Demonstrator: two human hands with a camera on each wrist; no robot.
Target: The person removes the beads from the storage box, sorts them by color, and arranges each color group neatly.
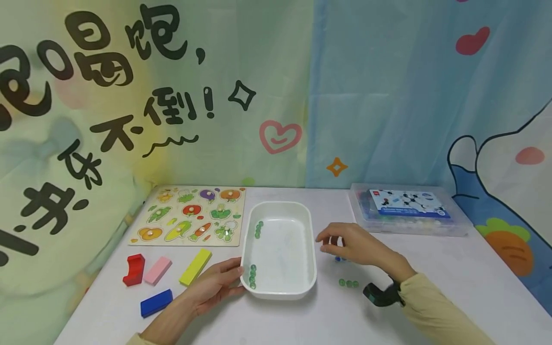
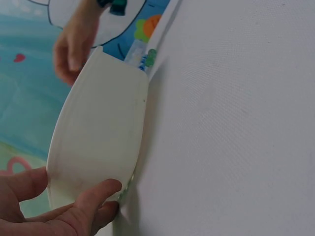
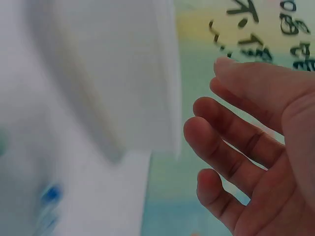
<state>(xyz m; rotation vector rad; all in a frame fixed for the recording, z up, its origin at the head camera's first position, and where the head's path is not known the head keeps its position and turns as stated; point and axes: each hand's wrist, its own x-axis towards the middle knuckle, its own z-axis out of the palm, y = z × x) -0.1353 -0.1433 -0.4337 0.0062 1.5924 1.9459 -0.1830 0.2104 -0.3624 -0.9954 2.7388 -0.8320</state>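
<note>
A white rectangular tray (image 1: 282, 254) with rounded corners stands in the middle of the table. My left hand (image 1: 215, 287) grips its left side near the front corner, thumb at the rim and fingers lower on the wall. Two short rows of round green pieces (image 1: 258, 229) show along the tray's left side. Just off the right rim hovers my right hand (image 1: 353, 243), fingers loosely bent and holding nothing; the right wrist view shows them apart from the tray wall (image 3: 118, 73). Small blue pieces (image 1: 339, 258) lie partly hidden below that hand. Nearer me is a row of green pieces (image 1: 348, 283).
Behind the left hand lies a wooden vegetable puzzle board (image 1: 189, 215). Red (image 1: 134, 270), pink (image 1: 157, 270), yellow (image 1: 195, 267) and blue (image 1: 156, 303) blocks lie at the left. A clear plastic case (image 1: 409, 225) stands at the back right, before a printed curtain (image 1: 366, 96).
</note>
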